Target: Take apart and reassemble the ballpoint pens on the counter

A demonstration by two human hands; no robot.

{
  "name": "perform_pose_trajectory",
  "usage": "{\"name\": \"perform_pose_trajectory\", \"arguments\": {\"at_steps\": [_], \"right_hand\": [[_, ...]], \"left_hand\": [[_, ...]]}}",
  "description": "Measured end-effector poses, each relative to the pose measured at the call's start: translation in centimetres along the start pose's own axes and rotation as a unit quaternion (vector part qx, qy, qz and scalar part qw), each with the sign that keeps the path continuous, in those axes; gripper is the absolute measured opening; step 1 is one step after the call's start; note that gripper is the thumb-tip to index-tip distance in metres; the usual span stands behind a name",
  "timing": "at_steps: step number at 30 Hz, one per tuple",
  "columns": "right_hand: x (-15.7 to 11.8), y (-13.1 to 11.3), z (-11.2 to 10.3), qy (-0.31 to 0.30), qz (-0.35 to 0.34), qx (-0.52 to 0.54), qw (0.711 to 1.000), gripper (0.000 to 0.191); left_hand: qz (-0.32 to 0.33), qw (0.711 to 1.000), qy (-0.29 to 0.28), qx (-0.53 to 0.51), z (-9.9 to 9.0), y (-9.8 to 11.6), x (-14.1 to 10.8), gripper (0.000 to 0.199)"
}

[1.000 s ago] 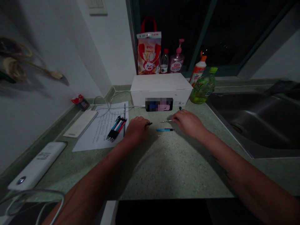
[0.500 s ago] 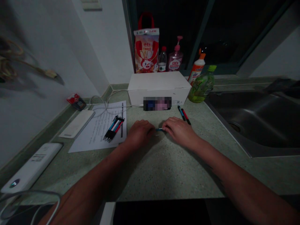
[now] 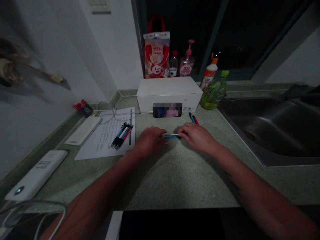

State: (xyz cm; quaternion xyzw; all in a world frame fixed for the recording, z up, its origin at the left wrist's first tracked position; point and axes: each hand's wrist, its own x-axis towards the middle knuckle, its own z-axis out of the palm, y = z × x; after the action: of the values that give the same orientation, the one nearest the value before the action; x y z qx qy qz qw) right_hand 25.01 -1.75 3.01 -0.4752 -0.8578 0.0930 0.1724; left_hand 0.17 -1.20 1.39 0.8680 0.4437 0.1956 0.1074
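Note:
A slim blue pen (image 3: 172, 136) with a silver section lies level between my hands, just above the speckled green countertop (image 3: 175, 180). My left hand (image 3: 150, 141) has its fingertips at the pen's left end, and my right hand (image 3: 197, 135) grips its dark right end. Beyond my right hand lie a blue pen and a red pen (image 3: 193, 118), their lower parts hidden behind my fingers. A bundle of several pens (image 3: 122, 136) rests on a printed sheet of paper (image 3: 101, 146) left of my left hand.
A white box (image 3: 168, 89) stands behind my hands with a pixelated object (image 3: 167, 110) against it. Bottles and a red-handled bag stand behind the box. A steel sink (image 3: 270, 130) lies right; white power banks (image 3: 37, 175) and cables lie left.
My hands have brought the silver piece and the blue pen together and lifted them off the counter. My right hand has moved slightly right since the previous frame, uncovering more of the pen.

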Motion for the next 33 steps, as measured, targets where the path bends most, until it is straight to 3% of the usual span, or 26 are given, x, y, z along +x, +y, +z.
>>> {"name": "perform_pose_trajectory", "arguments": {"at_steps": [10, 15, 24, 33], "right_hand": [[-0.1, 0.6, 0.0, -0.069, 0.008, 0.018, 0.997, 0.014], [0.0, -0.3, 0.7, -0.096, -0.005, 0.020, 0.995, 0.009], [0.0, -0.6, 2.0, -0.057, -0.020, 0.010, 0.998, 0.004], [0.0, -0.7, 1.9, 0.008, -0.010, 0.002, 1.000, 0.008]], "left_hand": [[-0.024, 0.998, -0.043, 0.050, 0.4, -0.4, 0.3, 0.020], [-0.017, 0.996, -0.060, 0.056, 0.8, -0.3, 0.3, 0.020], [-0.116, 0.987, -0.031, 0.107, -1.2, -0.9, -0.2, 0.014], [-0.105, 0.988, -0.050, 0.103, -1.2, -1.2, 0.0, 0.007]]}}
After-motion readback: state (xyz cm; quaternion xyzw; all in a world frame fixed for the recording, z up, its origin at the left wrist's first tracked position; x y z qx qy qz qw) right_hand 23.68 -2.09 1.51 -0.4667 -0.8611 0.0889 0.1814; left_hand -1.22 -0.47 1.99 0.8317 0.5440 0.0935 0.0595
